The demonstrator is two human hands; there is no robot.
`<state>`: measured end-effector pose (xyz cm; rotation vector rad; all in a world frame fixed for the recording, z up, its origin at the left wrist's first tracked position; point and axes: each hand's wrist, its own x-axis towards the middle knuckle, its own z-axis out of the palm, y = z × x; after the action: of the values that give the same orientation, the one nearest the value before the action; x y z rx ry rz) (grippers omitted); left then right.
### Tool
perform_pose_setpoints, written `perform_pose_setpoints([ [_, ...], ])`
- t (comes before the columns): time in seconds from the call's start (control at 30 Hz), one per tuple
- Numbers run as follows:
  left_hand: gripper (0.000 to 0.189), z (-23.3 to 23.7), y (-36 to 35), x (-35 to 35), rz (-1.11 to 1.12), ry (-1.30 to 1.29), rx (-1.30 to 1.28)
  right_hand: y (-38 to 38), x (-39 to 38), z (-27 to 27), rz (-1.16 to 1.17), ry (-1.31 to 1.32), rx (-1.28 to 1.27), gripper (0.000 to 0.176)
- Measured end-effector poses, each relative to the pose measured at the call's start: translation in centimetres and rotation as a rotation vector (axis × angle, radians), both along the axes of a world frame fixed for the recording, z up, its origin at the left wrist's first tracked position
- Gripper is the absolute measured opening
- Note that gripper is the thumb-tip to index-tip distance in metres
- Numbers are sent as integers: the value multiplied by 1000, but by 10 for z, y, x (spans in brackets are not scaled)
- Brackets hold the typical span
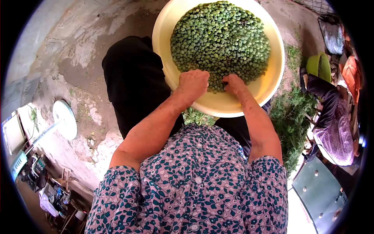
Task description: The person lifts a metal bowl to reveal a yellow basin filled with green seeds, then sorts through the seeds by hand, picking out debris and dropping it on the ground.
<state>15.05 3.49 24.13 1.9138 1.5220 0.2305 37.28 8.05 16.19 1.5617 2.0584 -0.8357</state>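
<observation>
Ground [93, 50], bare and patchy, the broadest item, running out on both sides of me. Weeds [290, 124], green and feathery, one growth, to my right. Shirt [198, 175], mine, pale pink with dark teal leaves and flowers, buttoned down the front, sleeves ending near the elbow. Trousers [134, 82], black, mine, the left leg showing beside the basin and the right mostly behind it. Basin [274, 74], one, round, pale yellow, wide-rimmed, in front of me by my knees; what bears its weight is hidden. Heap of small green pieces [222, 33], roundish, spread inside the basin, leaving bare yellow along the near side. Stand base [70, 121], round and white, on a pole, off to my left. Green bowl [321, 67], tilted, off to my right, beyond the weeds. Left hand [193, 84], mine, over the near edge of the heap, fingers curled inward and close together; their tips are hidden, so whether they pinch a piece I cannot tell. Right hand [236, 84], mine, just beside the left yet apart from it, fingers bent down at the pieces; anything between finger and thumb is too small to tell.
</observation>
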Motion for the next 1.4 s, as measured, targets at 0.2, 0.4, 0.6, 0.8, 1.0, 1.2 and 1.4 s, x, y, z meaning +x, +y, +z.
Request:
perform_pose_setpoints([
  [0.2,16,1,1,4,13,1,25,-1,-13,17,70,-43,-3,27],
  [0.4,10,-2,0,5,4,-14,47,-4,-8,9,134,-35,44,30],
  [0.6,11,-4,-1,4,-3,-27,63,-4,-10,9,181,-58,48,32],
  [0.8,10,-5,-1,4,22,-44,68,-6,-10,5,176,-102,34,25],
  [1.0,8,-8,-3,3,28,-82,114,-13,2,7,316,41,193,23],
  [1.2,8,-4,-2,4,35,-74,118,-4,-9,19,235,-162,-32,25],
  [1.4,16,0,-1,3,-15,-47,43,9,-1,7,125,-214,-273,35],
])
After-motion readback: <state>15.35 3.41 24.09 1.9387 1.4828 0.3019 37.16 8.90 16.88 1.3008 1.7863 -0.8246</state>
